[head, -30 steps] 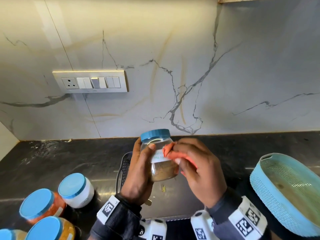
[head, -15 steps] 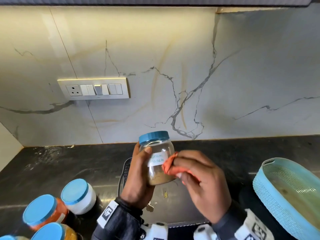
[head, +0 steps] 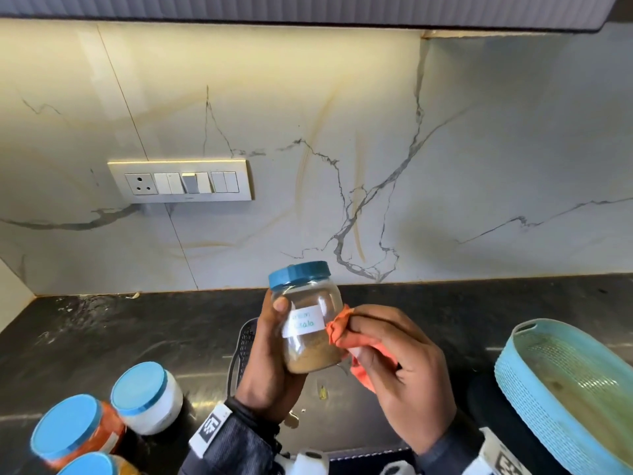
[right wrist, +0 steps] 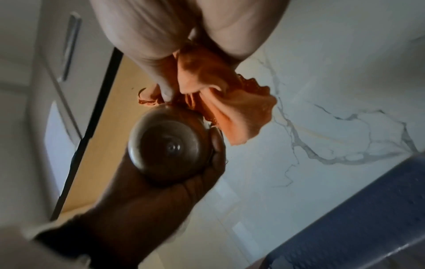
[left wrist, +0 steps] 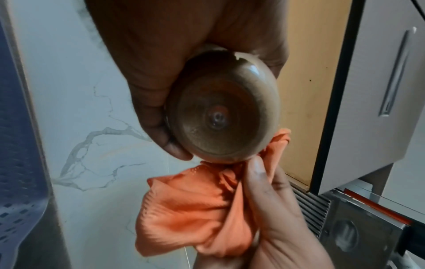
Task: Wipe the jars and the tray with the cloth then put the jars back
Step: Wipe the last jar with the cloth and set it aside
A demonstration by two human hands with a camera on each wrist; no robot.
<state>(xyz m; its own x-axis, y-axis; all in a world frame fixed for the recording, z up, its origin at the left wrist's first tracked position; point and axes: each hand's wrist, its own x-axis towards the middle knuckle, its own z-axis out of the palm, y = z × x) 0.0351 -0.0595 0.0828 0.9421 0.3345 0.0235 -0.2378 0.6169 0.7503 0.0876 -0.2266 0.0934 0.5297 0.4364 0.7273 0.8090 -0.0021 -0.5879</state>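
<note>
My left hand [head: 274,354] grips a clear jar [head: 310,323] with a blue lid, a white label and brown powder, held upright above the counter. Its round base [left wrist: 220,116] fills the left wrist view and shows again as the jar's base [right wrist: 170,145] in the right wrist view. My right hand [head: 394,365] holds a bunched orange cloth [head: 337,329] against the jar's right side. The cloth [left wrist: 197,209] hangs below the jar in the left wrist view; in the right wrist view the cloth [right wrist: 220,94] is pinched in my fingers. A dark tray [head: 245,351] lies on the counter behind my left hand, mostly hidden.
Three blue-lidded jars stand at the lower left: a white one [head: 147,395], a red one [head: 75,430] and a yellow one [head: 92,466]. A light blue basket [head: 534,399] sits at the right. The black counter [head: 137,337] meets a marble wall with a switch panel [head: 181,181].
The cloth hand has slid from the jar's front to its right side, uncovering the label. The head view has tilted up a little.
</note>
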